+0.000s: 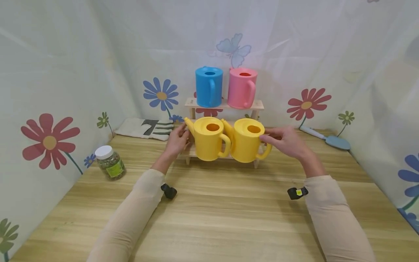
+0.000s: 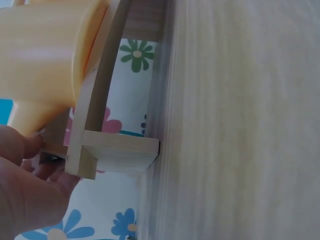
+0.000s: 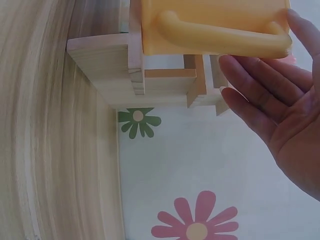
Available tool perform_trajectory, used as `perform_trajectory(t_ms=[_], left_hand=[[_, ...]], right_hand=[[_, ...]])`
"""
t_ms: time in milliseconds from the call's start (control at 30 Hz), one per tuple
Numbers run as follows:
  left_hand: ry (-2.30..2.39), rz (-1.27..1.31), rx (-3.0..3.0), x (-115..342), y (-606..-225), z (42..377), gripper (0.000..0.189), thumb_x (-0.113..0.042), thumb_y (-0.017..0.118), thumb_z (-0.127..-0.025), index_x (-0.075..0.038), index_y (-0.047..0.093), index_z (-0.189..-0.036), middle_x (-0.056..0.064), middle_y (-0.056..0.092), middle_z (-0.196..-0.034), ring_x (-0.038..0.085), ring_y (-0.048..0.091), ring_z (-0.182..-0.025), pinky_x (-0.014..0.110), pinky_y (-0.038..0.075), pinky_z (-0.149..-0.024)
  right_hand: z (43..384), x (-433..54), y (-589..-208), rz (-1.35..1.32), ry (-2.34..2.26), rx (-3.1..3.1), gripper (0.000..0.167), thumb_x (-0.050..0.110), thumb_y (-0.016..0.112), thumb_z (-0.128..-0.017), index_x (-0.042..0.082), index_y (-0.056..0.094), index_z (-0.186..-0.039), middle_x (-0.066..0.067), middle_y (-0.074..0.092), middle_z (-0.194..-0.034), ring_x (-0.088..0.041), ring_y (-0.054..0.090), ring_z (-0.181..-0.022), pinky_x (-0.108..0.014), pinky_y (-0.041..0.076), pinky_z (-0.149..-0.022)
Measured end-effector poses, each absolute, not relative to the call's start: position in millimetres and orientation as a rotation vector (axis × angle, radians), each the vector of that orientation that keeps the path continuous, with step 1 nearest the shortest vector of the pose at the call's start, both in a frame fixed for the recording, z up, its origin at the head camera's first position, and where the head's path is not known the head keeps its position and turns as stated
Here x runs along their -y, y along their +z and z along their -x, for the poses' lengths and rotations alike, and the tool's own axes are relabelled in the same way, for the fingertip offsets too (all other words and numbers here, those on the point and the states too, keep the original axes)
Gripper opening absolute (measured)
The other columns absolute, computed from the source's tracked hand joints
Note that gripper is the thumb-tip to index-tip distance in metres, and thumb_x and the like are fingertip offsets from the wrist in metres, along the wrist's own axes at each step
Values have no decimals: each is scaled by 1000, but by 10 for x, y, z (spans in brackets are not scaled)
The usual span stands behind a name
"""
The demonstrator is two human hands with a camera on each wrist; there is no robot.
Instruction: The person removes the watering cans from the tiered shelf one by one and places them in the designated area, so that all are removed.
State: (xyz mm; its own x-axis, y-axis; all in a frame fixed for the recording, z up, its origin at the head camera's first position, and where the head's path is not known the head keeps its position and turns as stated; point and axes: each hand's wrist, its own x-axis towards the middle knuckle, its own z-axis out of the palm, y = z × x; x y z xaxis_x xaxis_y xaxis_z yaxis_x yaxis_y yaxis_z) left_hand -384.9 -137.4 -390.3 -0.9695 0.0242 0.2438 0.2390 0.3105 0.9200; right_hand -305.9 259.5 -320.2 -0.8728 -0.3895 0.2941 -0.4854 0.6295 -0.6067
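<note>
Two yellow watering cans, the left one (image 1: 207, 143) and the right one (image 1: 243, 145), stand side by side on the lower step of a wooden shelf (image 2: 92, 107), spouts to the left. My left hand (image 1: 178, 140) is at the shelf's left end, beside the left can's spout. In the left wrist view its fingers are loosely bent by the board's end and partly hidden; firm contact cannot be seen. My right hand (image 1: 288, 142) is at the right can's handle (image 3: 225, 40), with fingers extended beside it and the thumb near its top.
A blue watering can (image 1: 208, 87) and a pink one (image 1: 242, 89) stand on the upper step. Gloves (image 1: 144, 128) lie at the back left, with a lidded jar (image 1: 111, 165) in front of them. A small trowel (image 1: 337, 142) lies at the back right by the curtain.
</note>
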Motion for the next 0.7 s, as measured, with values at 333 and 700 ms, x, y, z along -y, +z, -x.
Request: perform_trajectory(t_ms=[333,700], left_hand=[[-1906,181,2293,1362,-3912,3866,45,-16,55,-105,-13,48,-149,22,62,-130,30,60,-116,41,56,-93],[-2017,148,2233,1351,-3889,3844,44,-13,55,-105,-10,49,-148,20,55,-141,29,55,-126,40,53,-98]], right_hand=[[3042,-2613,-3205,-721,1087,2727,39,36,70,-96,5,74,-119,-7,76,-98,-23,69,-89,-47,58,-84],[2993,-2557,-3121,-757,999,2745,25,22,71,-96,2,77,-109,-8,76,-91,-21,67,-79,-34,58,-75]])
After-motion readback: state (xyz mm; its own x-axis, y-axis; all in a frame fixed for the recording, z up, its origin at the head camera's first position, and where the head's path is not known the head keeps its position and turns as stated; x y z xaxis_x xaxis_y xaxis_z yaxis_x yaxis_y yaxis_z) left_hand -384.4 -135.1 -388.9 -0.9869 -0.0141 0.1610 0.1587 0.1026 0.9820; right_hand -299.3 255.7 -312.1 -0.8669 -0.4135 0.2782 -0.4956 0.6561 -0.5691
